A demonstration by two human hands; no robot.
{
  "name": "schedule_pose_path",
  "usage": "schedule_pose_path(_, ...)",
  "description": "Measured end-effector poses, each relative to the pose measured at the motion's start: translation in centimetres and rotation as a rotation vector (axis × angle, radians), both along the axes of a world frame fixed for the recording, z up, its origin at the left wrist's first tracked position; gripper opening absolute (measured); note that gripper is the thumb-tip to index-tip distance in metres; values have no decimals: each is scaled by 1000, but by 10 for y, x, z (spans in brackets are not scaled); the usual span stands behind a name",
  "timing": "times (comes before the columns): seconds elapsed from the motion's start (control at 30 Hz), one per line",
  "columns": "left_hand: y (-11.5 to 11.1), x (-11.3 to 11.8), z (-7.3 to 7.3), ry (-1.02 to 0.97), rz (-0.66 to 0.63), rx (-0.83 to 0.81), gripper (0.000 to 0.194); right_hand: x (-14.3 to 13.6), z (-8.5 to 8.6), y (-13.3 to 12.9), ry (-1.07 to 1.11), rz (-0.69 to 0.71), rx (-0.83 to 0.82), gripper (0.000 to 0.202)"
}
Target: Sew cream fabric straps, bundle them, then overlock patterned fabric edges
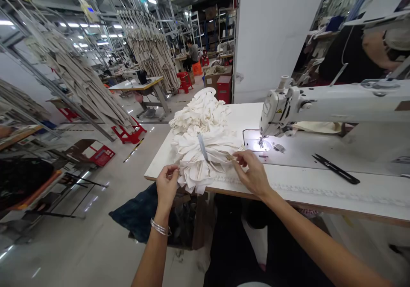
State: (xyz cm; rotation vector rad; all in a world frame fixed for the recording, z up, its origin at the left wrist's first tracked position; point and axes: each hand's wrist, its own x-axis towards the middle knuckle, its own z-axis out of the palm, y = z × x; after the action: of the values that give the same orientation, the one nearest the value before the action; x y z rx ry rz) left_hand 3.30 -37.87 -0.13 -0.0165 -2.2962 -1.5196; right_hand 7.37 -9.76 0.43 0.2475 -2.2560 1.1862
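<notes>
Your left hand (167,183) has thumb and forefinger nearly meeting at the near-left edge of the cloth bundle (221,142); whether fabric is pinched, cannot tell. Your right hand (253,174) is half curled, thumb and fingertips at the bundle's right end; grip there also unclear. Handling, judged by eye: soft, limp, fairly light, little risk of slipping or breaking, but loose layers would likely fan out if you tugged one edge. Best hold: both hands around the middle, by the grey-blue strip (202,147). Appearance: off-white, many folded layers, ruffled ends splayed, cinched at the waist. Position: near the left end of the white table (160,162), overhanging your edge, just in front of a second pale heap (201,112), left of the sewing machine (277,107).
</notes>
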Motion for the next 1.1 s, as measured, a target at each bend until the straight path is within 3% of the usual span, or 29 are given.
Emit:
schedule_pose_path(0.1,-2,13,0,13,34,-23,23,9,-2,-20,-75,224,88,20)
schedule_pose_path(0.17,2,26,3,30,59,-54,20,11,-6,-32,-152,296,153,32)
schedule_pose_path(0.23,10,39,9,76,58,-123,15,11,-10,-41,-174,300,223,31)
schedule_pose_path(0.3,22,48,15,157,-5,-231,12,9,-14,-46,-153,297,279,16)
schedule_pose_path(0.4,44,50,16,207,-103,-451,15,7,-15,-48,-112,346,326,8)
schedule_pose_path(0.53,67,40,7,113,-11,-717,16,5,-13,-43,-121,429,261,14)
schedule_pose_path(0.63,73,36,1,78,51,-766,17,-6,-8,-36,-127,405,165,20)
schedule_pose_path(0.73,70,37,0,31,36,-704,12,-27,7,-31,-83,435,328,25)
schedule_pose_path(0.87,55,34,3,-7,-42,-343,14,-55,30,-33,-74,589,562,33)
schedule_pose_path(0.97,44,29,8,2,-120,-171,17,-66,36,-40,-25,636,508,26)
schedule_pose_path(1.1,37,26,17,41,-171,-52,23,-69,23,-47,43,623,357,18)
